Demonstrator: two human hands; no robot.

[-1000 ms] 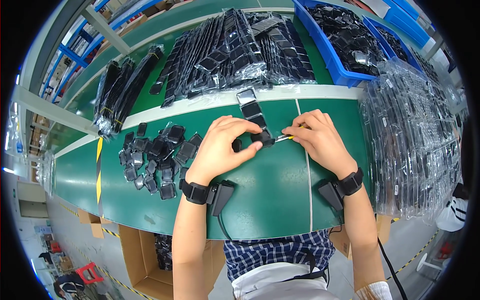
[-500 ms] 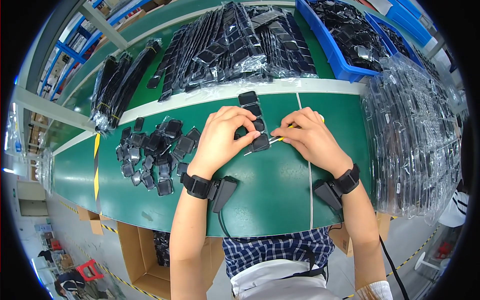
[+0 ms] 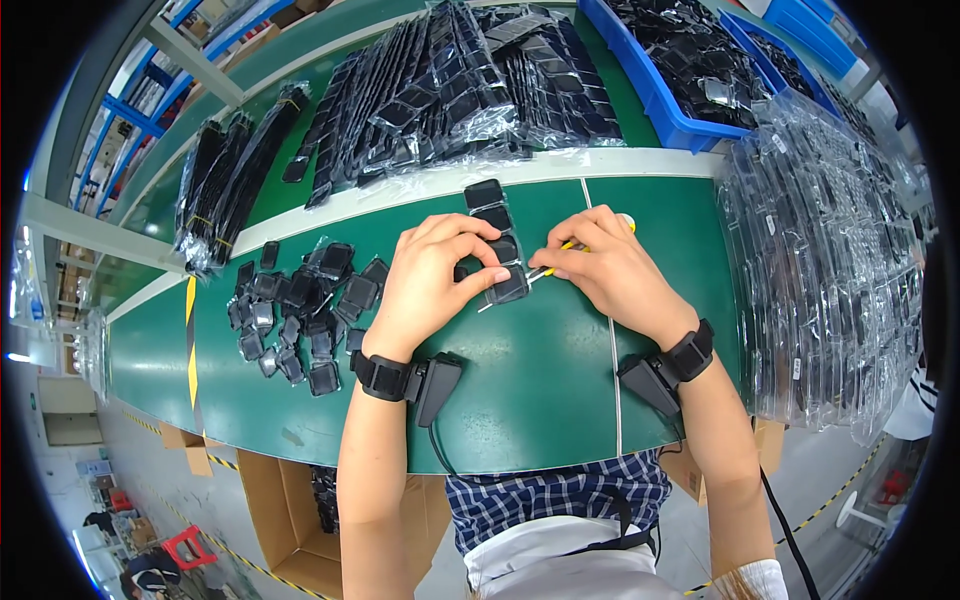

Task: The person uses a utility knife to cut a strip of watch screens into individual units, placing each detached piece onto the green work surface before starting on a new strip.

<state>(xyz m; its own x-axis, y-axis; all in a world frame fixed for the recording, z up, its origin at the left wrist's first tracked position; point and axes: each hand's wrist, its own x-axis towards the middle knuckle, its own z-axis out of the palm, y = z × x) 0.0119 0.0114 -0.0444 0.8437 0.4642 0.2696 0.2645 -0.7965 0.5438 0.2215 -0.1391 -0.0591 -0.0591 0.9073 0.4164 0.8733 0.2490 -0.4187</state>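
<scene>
Right now you are partway through working on the strip of black pieces [image 3: 497, 245] that lies on the green table [image 3: 540, 390], just in front of you. Your left hand [image 3: 430, 280] is clamped on the near end of the strip, thumb and fingers pinching the last piece, while your right hand [image 3: 610, 270] is closed on a thin yellow-handled tool [image 3: 560, 258] whose tip touches that same piece. As I judge it, the next move calls for a steady left pinch and a small, careful push of the tip. The strip shows about four pieces. To the left lies a loose heap of small bagged black parts [image 3: 300, 310], some twenty, hard to count exactly. One blue bin [image 3: 665, 105] sits far right.
</scene>
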